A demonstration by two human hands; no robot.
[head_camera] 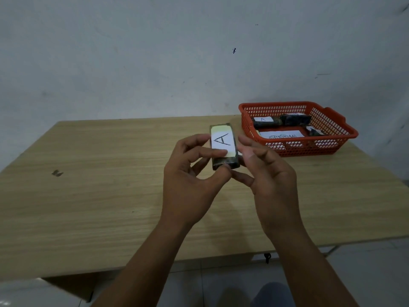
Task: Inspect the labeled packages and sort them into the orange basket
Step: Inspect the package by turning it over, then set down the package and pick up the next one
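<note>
Left hand (190, 173) and right hand (263, 173): both pinched on package (223, 147) marked "A", held above tabletop (110, 173), long axis pointing away from the person; basket (332, 138) lies right and beyond, right hand judged nearer.

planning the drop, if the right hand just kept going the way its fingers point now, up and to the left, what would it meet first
The package marked A: the right hand already has its fingers on that package's right edge, with the left hand just beyond. The orange basket lies off to the right, not in that line.
</note>
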